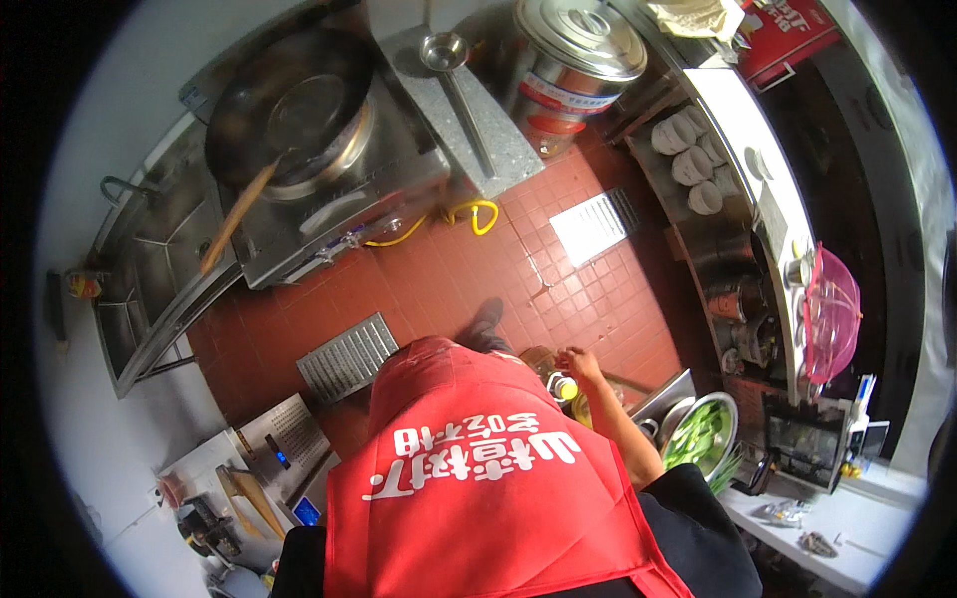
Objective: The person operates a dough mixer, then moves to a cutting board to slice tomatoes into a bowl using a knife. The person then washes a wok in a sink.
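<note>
My right hand point(579, 365) hangs low at my right side with its fingers loosely bent and nothing visible in them. Right beside it are a large clear plastic bottle point(540, 362) and a yellow cap point(567, 389); whether the fingers touch the bottle I cannot tell. A metal bowl of green leafy vegetables point(699, 433) sits by my right elbow. My left hand is out of view. Red cloth of my apron point(486, 508), printed with white writing, covers the lower middle. Ahead, a dark wok point(306, 105) rests on the stove with a wooden-handled utensil point(241, 217) leaning out of it.
A steel ladle point(463, 105) lies on the grey counter point(508, 149) near a lidded steel pot point(579, 67). White bowls point(691, 161) fill a shelf at right, below a pink mesh food cover point(831, 318). A sink point(153, 254) stands left. Metal drain grates point(348, 357) interrupt the red tiled floor point(419, 284).
</note>
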Motion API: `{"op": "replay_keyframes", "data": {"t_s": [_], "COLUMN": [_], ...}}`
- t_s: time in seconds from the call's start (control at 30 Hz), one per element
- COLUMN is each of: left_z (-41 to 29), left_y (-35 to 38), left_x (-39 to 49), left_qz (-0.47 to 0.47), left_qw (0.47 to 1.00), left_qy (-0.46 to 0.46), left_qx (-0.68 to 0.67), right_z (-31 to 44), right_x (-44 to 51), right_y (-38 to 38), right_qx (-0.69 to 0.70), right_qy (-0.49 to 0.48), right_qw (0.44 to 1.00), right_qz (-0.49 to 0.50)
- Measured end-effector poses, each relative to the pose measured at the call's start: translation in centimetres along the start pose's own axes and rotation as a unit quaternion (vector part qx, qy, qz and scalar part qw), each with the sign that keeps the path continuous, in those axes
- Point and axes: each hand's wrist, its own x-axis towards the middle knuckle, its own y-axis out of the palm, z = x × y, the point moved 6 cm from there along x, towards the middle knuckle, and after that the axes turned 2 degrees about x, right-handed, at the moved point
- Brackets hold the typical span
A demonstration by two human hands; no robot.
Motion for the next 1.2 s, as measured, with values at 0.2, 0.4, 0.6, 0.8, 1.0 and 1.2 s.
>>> {"op": "replay_keyframes", "data": {"t_s": [0.2, 0.4, 0.6, 0.8, 1.0, 1.2], "left_z": [-10.7, -20.6, -31.4, -32.6, -35.9, -46.9], "left_y": [6.1, 7.7, 6.5, 13.3, 29.2, 37.5], "left_x": [4.8, 14.5, 14.9, 12.3, 2.2, 0.7], "left_qz": [-0.01, 0.003, -0.102, -0.099, -0.198, -0.207], "left_qw": [0.996, 0.966, 0.901, 0.758, 0.84, 0.856], "left_qy": [-0.021, -0.044, -0.164, -0.227, -0.254, -0.231], "left_qx": [-0.091, -0.253, -0.389, -0.604, -0.436, -0.413], "right_z": [17.8, 30.8, 43.5, 65.3, 87.6, 91.5], "right_x": [7.8, 15.4, 20.8, 32.6, 46.1, 56.3], "right_y": [-6.0, -5.2, -5.7, -7.9, -7.7, -6.6], "right_qx": [-0.047, -0.064, -0.09, -0.158, -0.366, -0.486], "right_qy": [-0.038, -0.076, -0.152, -0.33, -0.499, -0.319], "right_qw": [0.998, 0.995, 0.984, 0.93, 0.75, 0.783], "right_qz": [-0.023, -0.016, 0.018, -0.042, -0.237, -0.22]}}
